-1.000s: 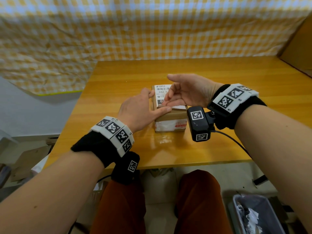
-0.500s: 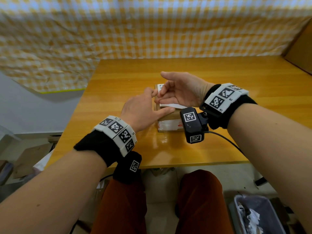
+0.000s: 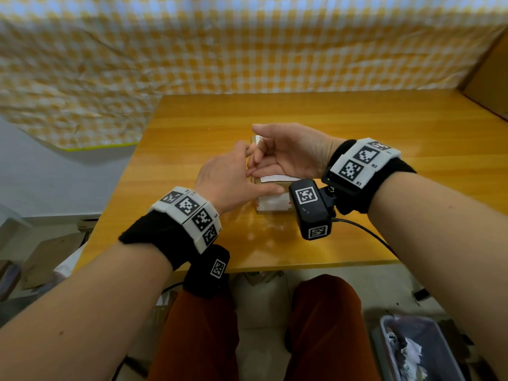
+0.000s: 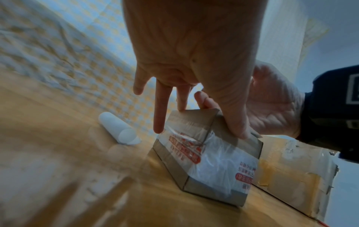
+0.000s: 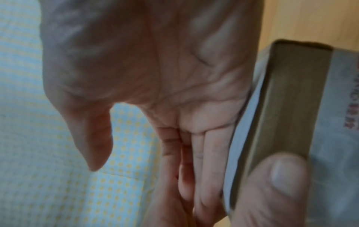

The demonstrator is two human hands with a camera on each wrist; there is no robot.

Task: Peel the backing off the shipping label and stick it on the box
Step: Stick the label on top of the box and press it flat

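Note:
A small brown cardboard box (image 3: 272,202) wrapped in printed tape stands on the wooden table (image 3: 357,127) near its front edge. The white shipping label (image 3: 277,177) lies on the box's top, mostly hidden under my right hand (image 3: 286,158). That hand's straight fingers (image 5: 209,153) lie flat along the label (image 5: 240,130). My left hand (image 3: 239,174) is at the box's left side, its thumb (image 4: 239,122) pressed on the box's (image 4: 205,153) near top edge, fingers straight.
A white paper roll (image 4: 118,129) lies on the table just left of the box. Flattened cardboard (image 4: 291,176) lies to the right. A checked cloth (image 3: 220,50) hangs behind. A bin of scraps (image 3: 412,350) stands on the floor at lower right.
My right hand has slid leftward across the label, which now shows far less of its print. The left hand has stayed at the box with its thumb on the edge.

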